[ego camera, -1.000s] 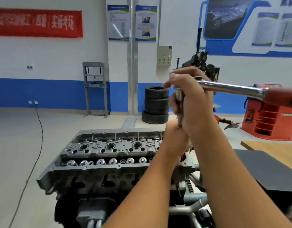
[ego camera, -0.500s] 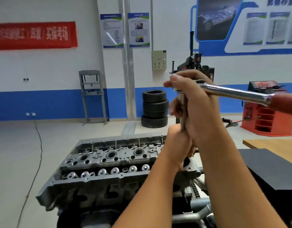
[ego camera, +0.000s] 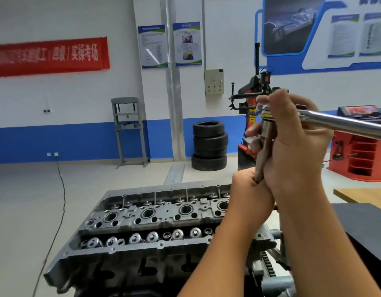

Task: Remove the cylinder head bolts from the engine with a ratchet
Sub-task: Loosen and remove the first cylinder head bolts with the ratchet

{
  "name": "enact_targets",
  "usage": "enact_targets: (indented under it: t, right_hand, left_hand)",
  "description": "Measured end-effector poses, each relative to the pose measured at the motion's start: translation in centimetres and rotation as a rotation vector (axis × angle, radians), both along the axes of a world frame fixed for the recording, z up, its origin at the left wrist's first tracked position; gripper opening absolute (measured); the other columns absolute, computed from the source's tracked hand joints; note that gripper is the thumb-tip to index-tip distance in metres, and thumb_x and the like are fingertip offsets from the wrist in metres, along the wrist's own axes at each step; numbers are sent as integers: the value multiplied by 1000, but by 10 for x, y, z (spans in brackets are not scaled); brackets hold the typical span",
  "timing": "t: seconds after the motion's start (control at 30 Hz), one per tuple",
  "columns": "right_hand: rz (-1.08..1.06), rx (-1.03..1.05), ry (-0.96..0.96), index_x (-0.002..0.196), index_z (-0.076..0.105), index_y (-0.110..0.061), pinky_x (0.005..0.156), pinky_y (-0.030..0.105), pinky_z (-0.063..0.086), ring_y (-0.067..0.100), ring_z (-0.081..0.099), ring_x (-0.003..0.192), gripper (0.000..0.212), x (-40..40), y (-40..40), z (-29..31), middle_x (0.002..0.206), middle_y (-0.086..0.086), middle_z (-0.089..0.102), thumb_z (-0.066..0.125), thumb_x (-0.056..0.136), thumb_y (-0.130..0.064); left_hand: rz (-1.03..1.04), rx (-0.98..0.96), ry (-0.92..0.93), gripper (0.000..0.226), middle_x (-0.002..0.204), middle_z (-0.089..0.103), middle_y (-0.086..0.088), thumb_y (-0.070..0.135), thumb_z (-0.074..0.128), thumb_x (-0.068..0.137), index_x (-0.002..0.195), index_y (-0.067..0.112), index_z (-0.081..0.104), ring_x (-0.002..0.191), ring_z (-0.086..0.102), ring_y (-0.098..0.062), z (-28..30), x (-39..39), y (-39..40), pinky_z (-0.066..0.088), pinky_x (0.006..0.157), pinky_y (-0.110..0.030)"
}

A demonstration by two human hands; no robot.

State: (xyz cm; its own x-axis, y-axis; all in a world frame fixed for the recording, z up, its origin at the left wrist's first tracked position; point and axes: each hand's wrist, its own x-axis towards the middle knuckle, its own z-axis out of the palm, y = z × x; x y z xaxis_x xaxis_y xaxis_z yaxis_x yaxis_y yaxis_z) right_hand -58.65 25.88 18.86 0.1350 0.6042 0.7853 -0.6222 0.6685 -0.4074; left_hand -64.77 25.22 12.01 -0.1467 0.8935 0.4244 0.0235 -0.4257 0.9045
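Observation:
The grey cylinder head (ego camera: 142,219) lies low in the view, its valve springs and spark plug wells exposed. Above its right end I hold a chrome ratchet (ego camera: 344,124) with a long bolt or extension (ego camera: 262,155) hanging down from its head. My right hand (ego camera: 292,142) grips the ratchet head and the socket below it. My left hand (ego camera: 249,196) is curled round the lower end of the shaft, just above the head's right end. The shaft's tip is hidden in my left fist. The ratchet's handle runs off the right edge.
A black mat (ego camera: 361,230) and a wooden bench top (ego camera: 367,196) lie to the right. Stacked tyres (ego camera: 210,145), a grey press frame (ego camera: 129,131), a tyre changer (ego camera: 251,99) and a red tool cabinet (ego camera: 365,159) stand by the far wall. A black cable (ego camera: 60,202) crosses the floor at left.
Both hands and the ratchet have risen slightly relative to the engine. The view has tilted up, so the engine sits lower in frame. My grip is unchanged.

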Motion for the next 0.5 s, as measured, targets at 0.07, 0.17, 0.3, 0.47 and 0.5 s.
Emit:
enact_targets:
  t: [0.07,0.17,0.3,0.47,0.5]
  right_hand:
    - [135,-18,-87,98,69,-23,48,28,47,23,66,57,48,6,2,-4,108,11,76,81,73,-62]
    - [287,-52,-191,102,72,-22,51,29,46,22,66,56,53,16,9,0,118,12,75,74,74,-67]
    - [578,-144,-284,96,72,-25,49,20,39,14,57,47,45,25,17,12,105,4,76,55,84,-64]
    - [482,-237,-227,96,69,-21,51,24,45,18,61,53,27,22,18,12,93,8,76,61,96,-47]
    - [362,-245,-183,96,68,-18,53,28,49,21,64,59,24,21,17,11,92,10,75,67,95,-42]
  left_hand:
    - [17,46,7,46,51,35,5,15,56,100,60,3,36,50,26,-11,-3,-1,2,23,47,-24]
    - [9,64,31,42,53,32,8,19,55,93,56,20,37,53,24,-11,-3,-1,2,21,49,-28]
    - [-52,20,-6,46,53,32,6,12,59,96,56,27,42,49,23,-11,-2,-2,0,19,47,-26]
    - [-86,75,-17,26,53,34,-3,4,58,82,61,17,50,44,27,-12,0,-3,-3,20,44,-25]
    - [-80,123,-7,13,57,36,-6,5,57,79,67,8,51,47,31,-15,4,-3,-5,24,46,-29]
